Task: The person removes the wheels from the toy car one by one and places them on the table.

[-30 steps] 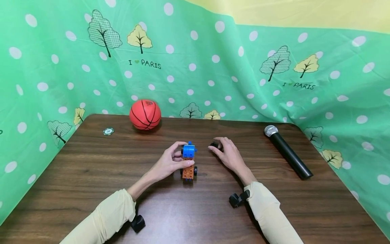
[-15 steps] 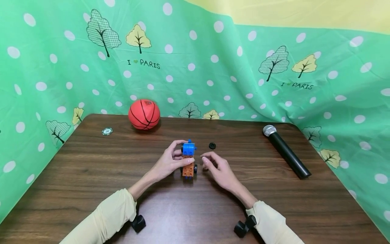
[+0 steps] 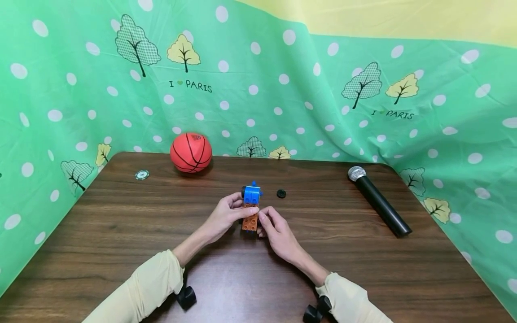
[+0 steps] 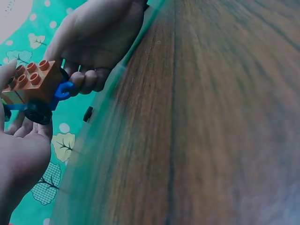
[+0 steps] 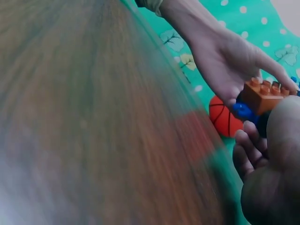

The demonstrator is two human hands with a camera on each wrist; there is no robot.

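My left hand (image 3: 221,219) holds a small toy car (image 3: 250,223) built of orange and blue blocks, its thumb lying across the top. The blue block (image 3: 252,194) sits at the far end, with a black wheel on its left and a bare peg on its right. In the left wrist view a near-left wheel (image 4: 37,111) and a blue hook (image 4: 63,90) show on the car. My right hand (image 3: 282,238) pinches the near-right wheel (image 5: 262,123), which its fingers mostly cover. A loose black wheel (image 3: 281,193) lies flat on the table beyond the right hand.
On the wooden table (image 3: 101,233), a red toy basketball (image 3: 191,152) and a poker chip (image 3: 142,174) are at the back left. A black microphone (image 3: 379,202) lies to the right. A green printed cloth (image 3: 242,89) hangs behind the table.
My right hand has let go of the loose wheel, leaving it on the table, and moved left and nearer to the car's near-right wheel. The left hand keeps holding the car.
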